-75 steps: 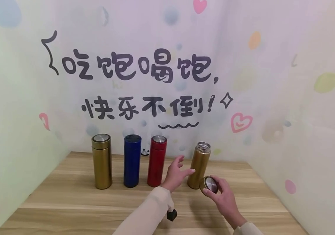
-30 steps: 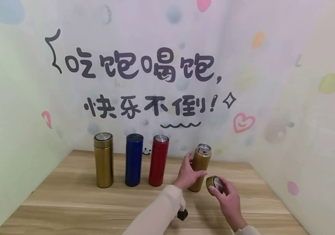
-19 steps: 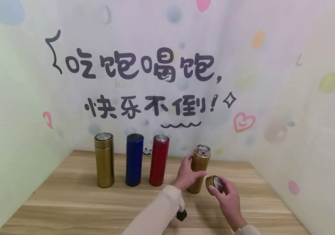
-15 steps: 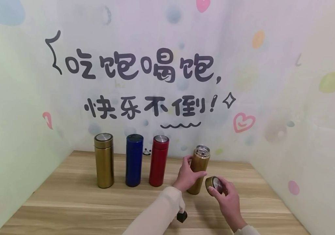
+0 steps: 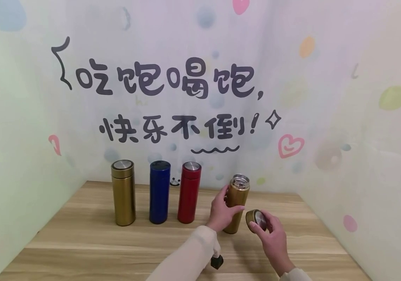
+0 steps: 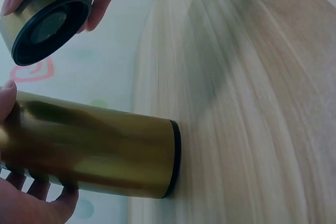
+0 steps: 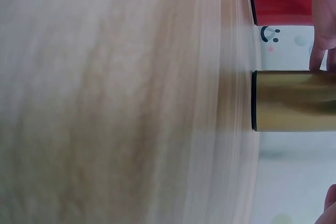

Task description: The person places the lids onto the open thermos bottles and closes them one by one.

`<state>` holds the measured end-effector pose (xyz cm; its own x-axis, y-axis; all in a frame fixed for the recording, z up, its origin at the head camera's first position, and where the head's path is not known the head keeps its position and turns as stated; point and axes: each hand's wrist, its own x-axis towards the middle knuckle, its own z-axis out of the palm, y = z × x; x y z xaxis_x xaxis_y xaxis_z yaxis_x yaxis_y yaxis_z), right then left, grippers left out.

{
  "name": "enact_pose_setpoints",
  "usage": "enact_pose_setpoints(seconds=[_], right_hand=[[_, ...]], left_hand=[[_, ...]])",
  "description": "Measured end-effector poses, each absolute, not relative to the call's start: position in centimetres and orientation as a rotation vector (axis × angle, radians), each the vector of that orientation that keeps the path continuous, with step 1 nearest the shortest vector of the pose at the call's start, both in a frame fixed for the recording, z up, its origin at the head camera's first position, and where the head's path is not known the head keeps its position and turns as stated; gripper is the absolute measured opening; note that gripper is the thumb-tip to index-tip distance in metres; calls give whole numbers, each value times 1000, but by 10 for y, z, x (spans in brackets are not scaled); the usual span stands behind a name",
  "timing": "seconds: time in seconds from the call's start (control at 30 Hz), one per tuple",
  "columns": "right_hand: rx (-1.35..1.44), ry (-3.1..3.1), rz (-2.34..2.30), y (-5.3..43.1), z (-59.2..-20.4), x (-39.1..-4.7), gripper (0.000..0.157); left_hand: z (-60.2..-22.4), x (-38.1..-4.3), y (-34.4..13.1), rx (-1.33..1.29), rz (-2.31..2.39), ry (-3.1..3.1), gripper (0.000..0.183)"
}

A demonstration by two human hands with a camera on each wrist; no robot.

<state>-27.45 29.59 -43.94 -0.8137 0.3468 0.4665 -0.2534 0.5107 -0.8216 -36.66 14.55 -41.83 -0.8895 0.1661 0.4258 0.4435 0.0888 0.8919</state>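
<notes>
My left hand (image 5: 222,214) grips the body of a gold thermos bottle (image 5: 238,196) from the left, thumb across its near side. The bottle stands almost upright on the table, its steel mouth uncovered. Just right of it, my right hand (image 5: 274,238) holds the gold thermos lid (image 5: 253,221) between thumb and fingers, tilted with its silver top facing right. In the left wrist view the dark-ringed underside of the lid (image 6: 50,22) shows, apart from the bottle (image 6: 100,148). The right wrist view catches the lower bottle (image 7: 294,100) and some left-hand fingers (image 7: 317,59).
Left of the gripped bottle stand three capped thermoses in a row: red (image 5: 189,195), blue (image 5: 159,195) and gold (image 5: 123,199). All are on a wood-grain table (image 5: 98,249), with a printed curtain (image 5: 172,35) behind and at both sides.
My left hand has moved right from beside the red thermos and taken hold of the open gold bottle. The bottle has shifted slightly toward me. The right hand keeps the lid, a little further right.
</notes>
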Motion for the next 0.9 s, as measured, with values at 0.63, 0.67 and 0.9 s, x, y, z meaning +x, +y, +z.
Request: enact_pose_setpoints(seconds=[0.63,0.67,0.9], right_hand=[[-79,-2176,1306,290,-440,-280,57],[-79,-2171,1306,290,-440,-280,57],[-41,-2147,1321,282,-431,-289,57]], left_hand=[[-419,-369,114,-559,-1915,-2150,81],[-419,-370,113,-557,-1916,-2152,81],[-422,-375,102,-535,-1890,-2154,83]])
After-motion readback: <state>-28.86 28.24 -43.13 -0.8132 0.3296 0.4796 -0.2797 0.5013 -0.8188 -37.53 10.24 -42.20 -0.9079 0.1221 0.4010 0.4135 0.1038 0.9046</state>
